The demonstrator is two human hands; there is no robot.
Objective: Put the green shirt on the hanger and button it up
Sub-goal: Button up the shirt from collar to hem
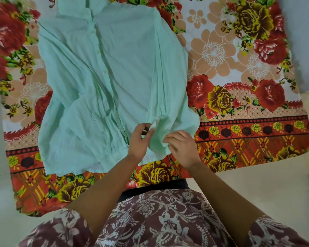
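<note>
Left hand [138, 139], right hand [182, 147], both grip hem of green shirt [105, 77], spread on floral bedsheet [239, 82]

A home, most likely a bedroom, is being shown. A bed [257, 145] is being covered by a floral bedsheet [221, 59] printed with red and yellow roses, and its near edge is being draped down toward a pale, glossy floor [0, 193]. A green shirt [105, 77] is being spread flat on the sheet, and a loose patterned garment [159, 220] is being worn by the person standing at the bedside.
</note>
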